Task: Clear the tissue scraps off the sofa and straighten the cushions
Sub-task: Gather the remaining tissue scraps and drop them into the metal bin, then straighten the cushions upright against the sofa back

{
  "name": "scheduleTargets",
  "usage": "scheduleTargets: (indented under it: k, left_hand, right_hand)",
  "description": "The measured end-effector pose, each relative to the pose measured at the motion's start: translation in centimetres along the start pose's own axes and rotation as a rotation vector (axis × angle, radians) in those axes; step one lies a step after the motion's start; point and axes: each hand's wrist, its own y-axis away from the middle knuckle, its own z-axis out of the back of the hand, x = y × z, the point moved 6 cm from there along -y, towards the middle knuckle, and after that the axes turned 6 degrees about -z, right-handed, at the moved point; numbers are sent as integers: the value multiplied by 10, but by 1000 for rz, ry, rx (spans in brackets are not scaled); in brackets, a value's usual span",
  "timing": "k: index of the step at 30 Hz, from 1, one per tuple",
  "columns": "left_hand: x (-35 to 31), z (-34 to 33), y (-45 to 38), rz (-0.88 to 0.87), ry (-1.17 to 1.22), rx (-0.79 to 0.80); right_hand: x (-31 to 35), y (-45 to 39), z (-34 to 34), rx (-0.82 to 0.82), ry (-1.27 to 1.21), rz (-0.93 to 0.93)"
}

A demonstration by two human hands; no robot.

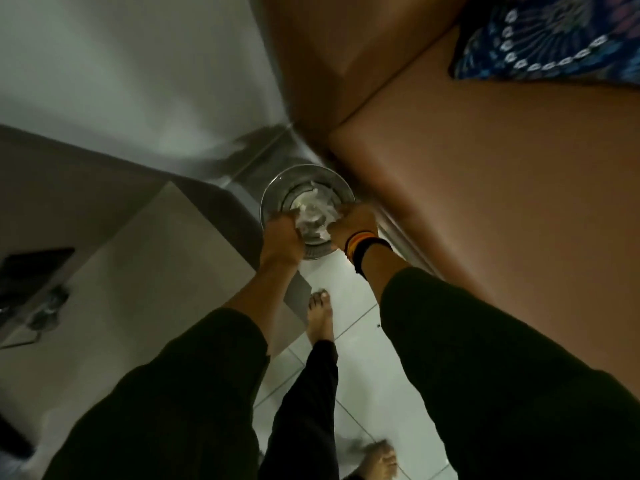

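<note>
— Over the bin, what do you record?

— Both hands are held above the round metal bin [306, 188], which stands on the tiled floor [360, 375] just beside the front corner of the brown sofa [502, 202]. The left hand [282, 233] is at the bin's near-left rim, the right hand [351, 221] at its near-right rim. Between them is a wad of white tissue scraps [313, 216], directly over the bin's mouth.

— State of the hands?

— Both are curled closed on the tissue, one gripping each side of the wad. The right wrist carries several coloured bands [362, 245]. Both sleeves are dark.

— Anything already in the bin?

— White material shows lower inside, but the picture is blurred there — I cannot tell whether it lies loose in the bin or belongs to the wad in the hands.

— And around the bin?

— Beyond the bin, at the far end of the sofa seat, lies a blue patterned cushion [554, 39], tilted against the backrest. To the bin's left stands a pale cabinet [138, 271]. On the near side of the bin, one bare foot [320, 317] rests on the tiles.
</note>
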Motion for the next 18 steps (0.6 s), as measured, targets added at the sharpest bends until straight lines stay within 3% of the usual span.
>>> scheduleTargets:
  k: [3, 7, 10, 13, 18]
  left_hand:
    - [-6, -1, 2, -74, -13, 10]
    - [-24, 19, 27, -146, -19, -76]
    - [-71, 36, 44, -360, -231, -111]
    - [-162, 48, 62, -576, -318, -130]
    - [-311, 43, 55, -677, -193, -102]
  right_hand:
    - [1, 16, 7, -3, 64, 73]
    - [-4, 79, 62, -190, 70, 225]
    - [-4, 130, 124, -406, 139, 369]
    - [-11, 159, 205, -581, 76, 354]
    - [-10, 152, 338, -694, -95, 340]
